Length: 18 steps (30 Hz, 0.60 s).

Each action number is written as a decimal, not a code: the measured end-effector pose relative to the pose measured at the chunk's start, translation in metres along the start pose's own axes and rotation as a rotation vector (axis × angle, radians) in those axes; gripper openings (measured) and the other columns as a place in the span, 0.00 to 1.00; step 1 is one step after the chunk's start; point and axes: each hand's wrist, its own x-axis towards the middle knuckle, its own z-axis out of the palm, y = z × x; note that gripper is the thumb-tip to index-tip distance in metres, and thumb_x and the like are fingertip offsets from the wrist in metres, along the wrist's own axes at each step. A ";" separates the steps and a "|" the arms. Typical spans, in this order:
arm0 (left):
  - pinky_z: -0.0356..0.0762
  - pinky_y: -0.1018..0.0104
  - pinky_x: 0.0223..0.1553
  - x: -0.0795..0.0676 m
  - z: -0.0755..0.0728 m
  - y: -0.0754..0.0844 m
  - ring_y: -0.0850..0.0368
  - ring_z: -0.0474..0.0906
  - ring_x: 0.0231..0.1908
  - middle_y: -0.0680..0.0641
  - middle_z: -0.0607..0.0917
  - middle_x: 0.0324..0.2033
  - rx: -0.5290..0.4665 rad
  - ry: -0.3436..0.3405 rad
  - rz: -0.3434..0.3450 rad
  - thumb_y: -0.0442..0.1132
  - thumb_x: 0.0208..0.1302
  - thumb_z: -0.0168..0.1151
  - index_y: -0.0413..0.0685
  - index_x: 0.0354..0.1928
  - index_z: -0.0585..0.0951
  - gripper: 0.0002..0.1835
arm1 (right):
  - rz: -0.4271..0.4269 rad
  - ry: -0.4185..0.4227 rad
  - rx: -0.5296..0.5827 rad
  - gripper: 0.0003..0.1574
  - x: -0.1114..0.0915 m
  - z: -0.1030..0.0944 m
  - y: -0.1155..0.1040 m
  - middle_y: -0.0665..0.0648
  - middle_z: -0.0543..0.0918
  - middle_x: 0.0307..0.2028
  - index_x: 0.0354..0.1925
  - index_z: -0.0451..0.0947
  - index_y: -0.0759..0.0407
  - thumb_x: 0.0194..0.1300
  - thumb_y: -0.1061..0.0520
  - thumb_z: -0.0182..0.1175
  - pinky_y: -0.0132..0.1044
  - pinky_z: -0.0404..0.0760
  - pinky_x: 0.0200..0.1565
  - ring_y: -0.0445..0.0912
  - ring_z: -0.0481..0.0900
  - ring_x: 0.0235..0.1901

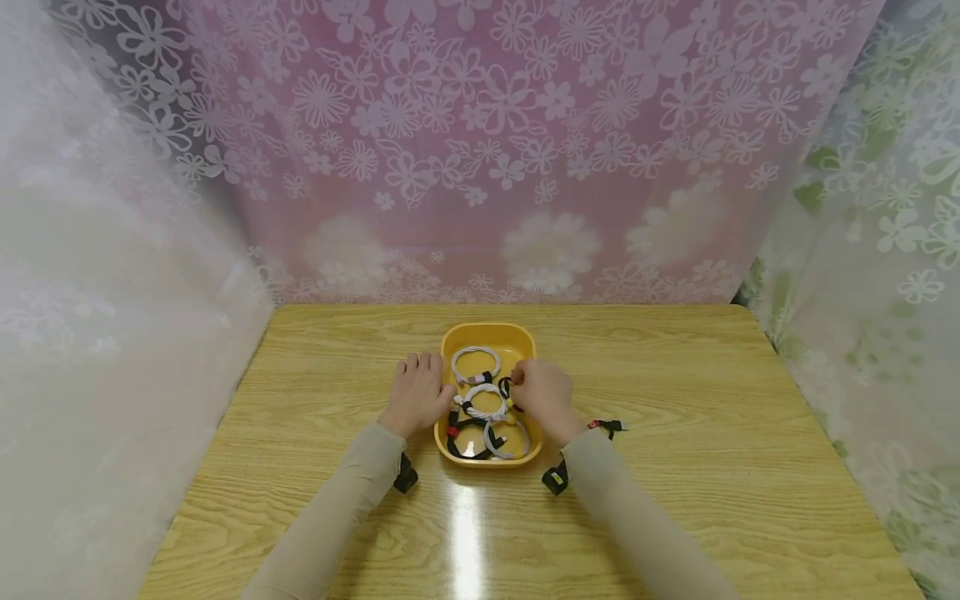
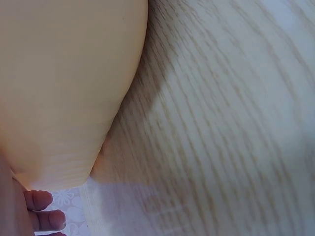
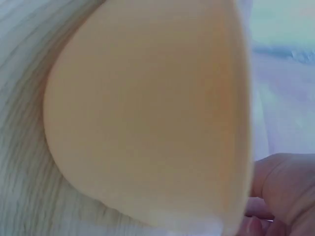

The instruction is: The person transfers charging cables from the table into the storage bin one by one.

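A yellow plastic basin (image 1: 487,463) holds several coiled cables. My left hand (image 1: 416,396) rests at its left side, thumb at the rim and the other fingers outside. Fingertips (image 2: 47,220) of that hand show past the basin's outer wall (image 2: 74,98) in the left wrist view. Over the right rim reaches my right hand (image 1: 543,396), its fingers pinching a black cable (image 1: 506,388) inside the basin. In the right wrist view the basin wall (image 3: 142,108) hides the cable, and part of the right hand (image 3: 288,189) shows beyond the rim.
Inside the basin lie a white cable coil (image 1: 476,348) at the back, another white coil (image 1: 486,402) in the middle, a grey coil (image 1: 517,454) and a black coil (image 1: 453,442) in front. A red-tied black cable (image 1: 611,426) lies on the wooden table (image 1: 712,467). Floral curtains (image 1: 487,167) surround it.
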 end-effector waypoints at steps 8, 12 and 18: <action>0.51 0.56 0.37 0.000 0.000 0.000 0.46 0.58 0.31 0.45 0.63 0.29 0.013 0.005 0.001 0.41 0.65 0.50 0.46 0.31 0.61 0.11 | -0.012 -0.037 0.253 0.03 0.000 -0.011 0.012 0.49 0.84 0.29 0.33 0.87 0.54 0.58 0.57 0.70 0.39 0.76 0.28 0.43 0.78 0.25; 0.51 0.57 0.37 0.000 0.001 -0.001 0.46 0.58 0.31 0.45 0.63 0.29 0.008 0.016 0.005 0.41 0.65 0.50 0.46 0.31 0.61 0.11 | -0.012 -0.017 0.314 0.04 -0.005 -0.017 0.015 0.50 0.84 0.29 0.33 0.86 0.55 0.60 0.56 0.69 0.39 0.77 0.30 0.43 0.79 0.27; 0.52 0.57 0.36 0.001 0.004 -0.002 0.46 0.58 0.31 0.45 0.63 0.29 0.018 0.019 0.007 0.41 0.65 0.50 0.46 0.31 0.61 0.10 | -0.003 0.016 0.389 0.04 -0.014 -0.025 0.018 0.52 0.85 0.30 0.34 0.86 0.56 0.60 0.57 0.68 0.40 0.77 0.32 0.45 0.79 0.28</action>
